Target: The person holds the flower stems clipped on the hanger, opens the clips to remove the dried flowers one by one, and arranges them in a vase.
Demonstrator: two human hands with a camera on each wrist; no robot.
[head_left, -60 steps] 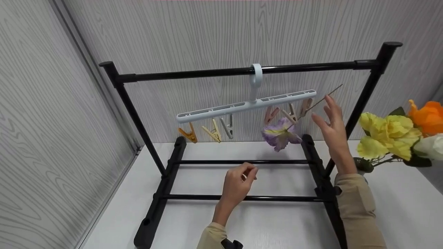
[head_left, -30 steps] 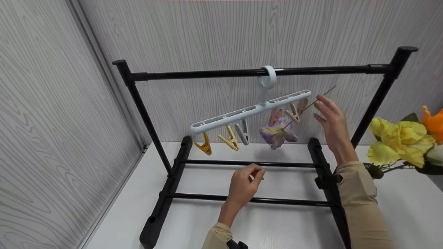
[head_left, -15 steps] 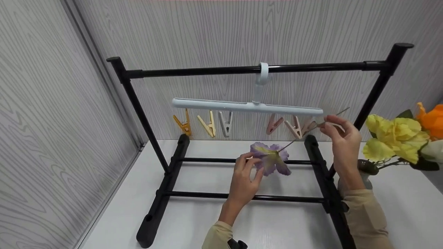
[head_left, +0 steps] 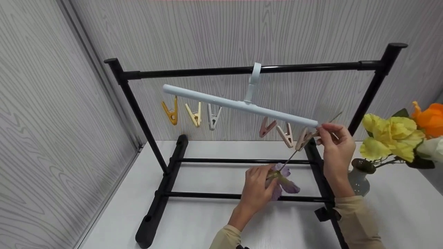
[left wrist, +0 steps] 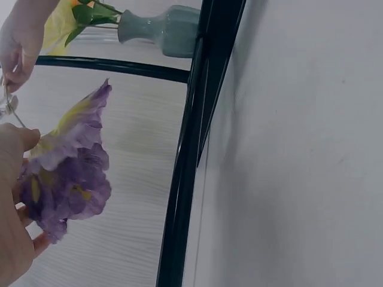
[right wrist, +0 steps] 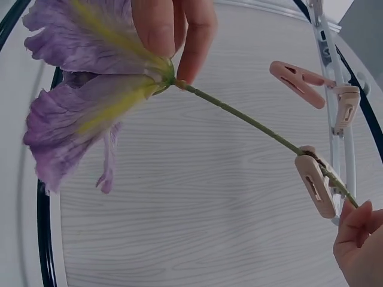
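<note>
A purple artificial flower (head_left: 290, 185) hangs by its thin green stem (right wrist: 251, 122) from the rightmost beige clip (right wrist: 315, 185), whose jaws the stem passes through. My left hand (head_left: 256, 188) holds the bloom at its base, thumb and fingers around the petals' root. Just past the clip, my right hand (head_left: 337, 148) pinches the stem's far end, fingertips right at the hanger's right tip. The light blue hanger (head_left: 214, 100) hooks over the black bar (head_left: 193, 72) and tilts down to the right. Its other clips, including an orange one (head_left: 172, 112), hold nothing.
The black rack's feet (head_left: 162, 197) and lower crossbars (head_left: 204, 160) stand on the white table (head_left: 114, 221). On the right, a grey-green vase (head_left: 360, 181) holds yellow (head_left: 391, 136), orange (head_left: 431, 119) and white flowers. A wood-patterned wall is close behind.
My left hand has moved to the bloom and taken hold of it. My right hand has lowered and pinches the stem. The bloom is lower, and the hanger's right end has dropped.
</note>
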